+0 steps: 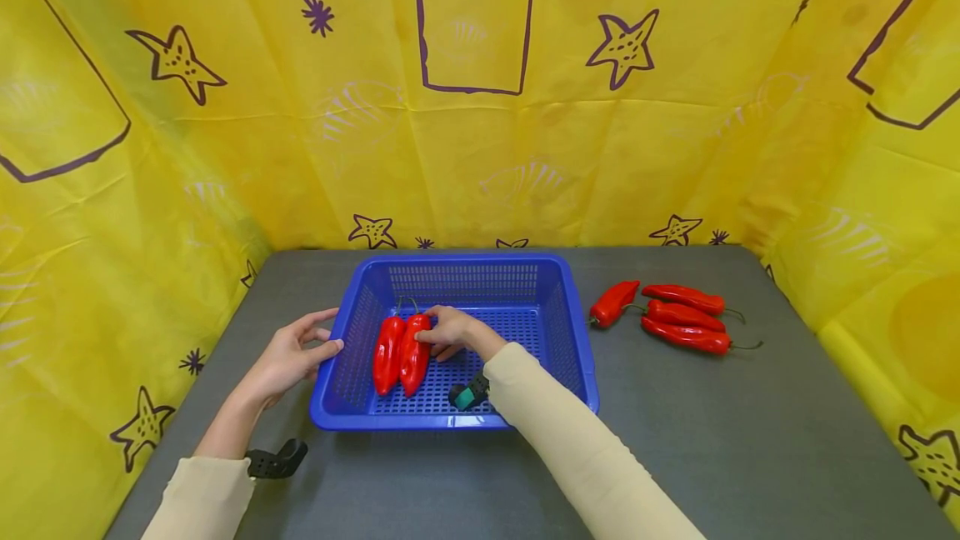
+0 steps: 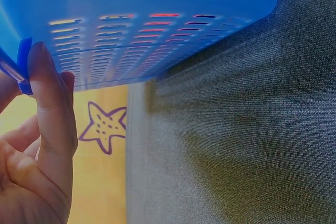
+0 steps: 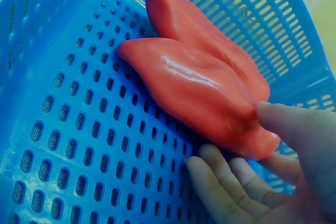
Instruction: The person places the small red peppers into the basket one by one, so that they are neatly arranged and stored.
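A blue plastic basket (image 1: 420,422) with slotted walls stands on the grey table. My left hand (image 1: 288,363) holds its left rim, with the rim between thumb and fingers in the left wrist view. Inside, two long red peppers lie side by side near the left wall, stems toward the back. My right hand (image 1: 453,330) reaches into the basket and grips the stem end of the right-hand pepper (image 3: 184,80), thumb on top and fingers alongside and under it. The other pepper (image 1: 387,357) lies against it on the left.
To the right of the basket, a red pepper (image 1: 613,303) lies at a slant. Beside it, three more peppers (image 1: 684,315) are grouped with their stems mostly to the right. Yellow patterned cloth (image 1: 480,165) hangs around the table's back and sides.
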Demonstrator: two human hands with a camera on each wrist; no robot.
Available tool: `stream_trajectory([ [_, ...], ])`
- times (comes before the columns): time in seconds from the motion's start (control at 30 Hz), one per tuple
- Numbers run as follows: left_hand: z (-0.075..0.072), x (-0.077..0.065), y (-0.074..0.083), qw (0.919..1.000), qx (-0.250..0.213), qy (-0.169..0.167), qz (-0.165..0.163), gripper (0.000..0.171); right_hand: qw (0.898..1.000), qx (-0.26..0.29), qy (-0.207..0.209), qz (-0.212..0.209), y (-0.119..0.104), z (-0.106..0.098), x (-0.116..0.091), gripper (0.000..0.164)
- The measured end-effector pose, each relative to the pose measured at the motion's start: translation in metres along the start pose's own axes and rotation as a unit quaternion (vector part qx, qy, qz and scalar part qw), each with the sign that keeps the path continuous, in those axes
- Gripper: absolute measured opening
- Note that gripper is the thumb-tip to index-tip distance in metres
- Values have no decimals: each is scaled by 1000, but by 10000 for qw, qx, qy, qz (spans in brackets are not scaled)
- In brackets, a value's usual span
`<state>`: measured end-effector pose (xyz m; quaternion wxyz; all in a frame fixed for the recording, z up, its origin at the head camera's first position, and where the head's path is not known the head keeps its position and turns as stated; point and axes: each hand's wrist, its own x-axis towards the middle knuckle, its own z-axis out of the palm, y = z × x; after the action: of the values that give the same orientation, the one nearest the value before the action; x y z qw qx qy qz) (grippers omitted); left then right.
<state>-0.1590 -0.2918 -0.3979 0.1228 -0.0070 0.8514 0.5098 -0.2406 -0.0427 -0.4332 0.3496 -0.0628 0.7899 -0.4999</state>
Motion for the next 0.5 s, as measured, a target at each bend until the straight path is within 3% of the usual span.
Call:
stream_trajectory([
  [0.33, 0, 1, -1, 10000, 28, 19, -10, 70, 9997, -195, 78, -84, 1, -3, -3, 56],
  [0.5, 0, 0, 0, 10000, -20, -9, 3, 70, 9969, -738, 184, -191, -4, -9, -4, 52],
])
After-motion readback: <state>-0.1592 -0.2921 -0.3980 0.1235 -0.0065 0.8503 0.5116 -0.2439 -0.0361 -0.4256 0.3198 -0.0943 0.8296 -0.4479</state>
